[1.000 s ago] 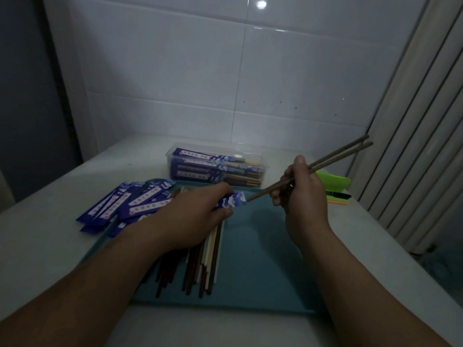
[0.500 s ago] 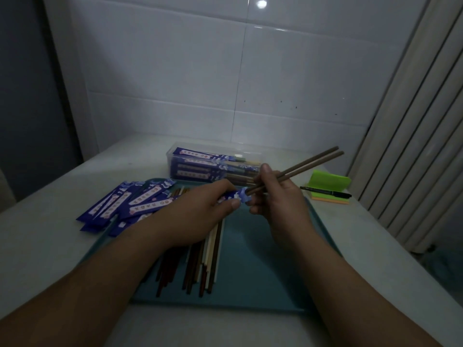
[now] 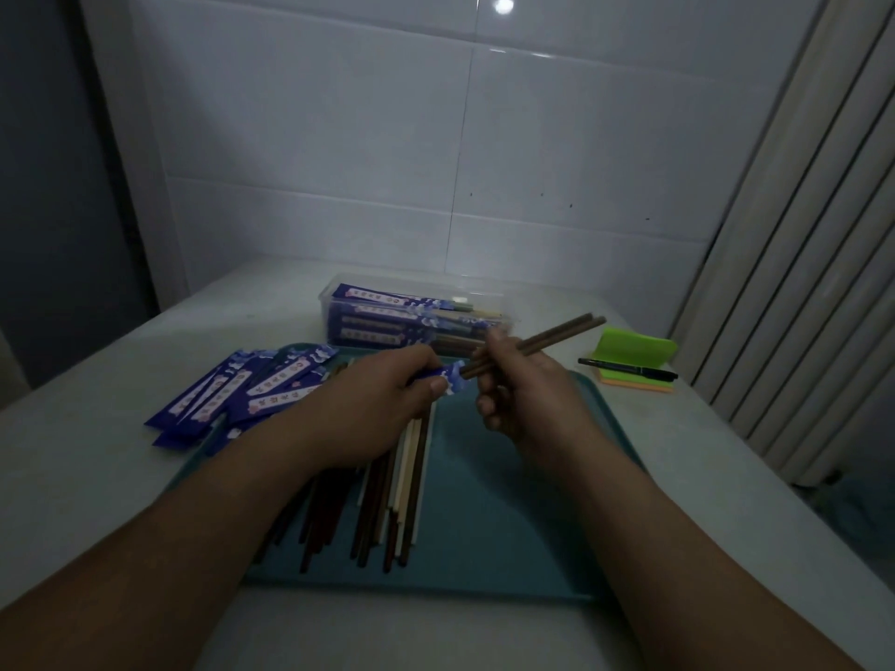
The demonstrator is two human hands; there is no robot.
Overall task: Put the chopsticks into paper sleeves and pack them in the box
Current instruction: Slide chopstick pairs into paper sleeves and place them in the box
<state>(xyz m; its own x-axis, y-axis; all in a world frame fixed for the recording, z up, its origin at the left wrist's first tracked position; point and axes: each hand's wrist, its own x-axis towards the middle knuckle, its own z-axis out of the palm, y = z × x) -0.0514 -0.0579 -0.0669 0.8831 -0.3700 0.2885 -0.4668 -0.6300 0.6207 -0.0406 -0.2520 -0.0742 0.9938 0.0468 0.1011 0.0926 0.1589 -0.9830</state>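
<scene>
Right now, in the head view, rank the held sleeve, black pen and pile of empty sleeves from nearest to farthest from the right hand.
1. held sleeve: just left of the right hand, meeting its chopsticks, pinched by the left hand.
2. black pen: to the right, on the sticky notes.
3. pile of empty sleeves: far left, past the left hand.

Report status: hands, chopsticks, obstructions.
Left hand pinches sleeve. Right hand grips brown chopstick pair, tips at sleeve mouth. Nothing blocks the open box behind.
</scene>
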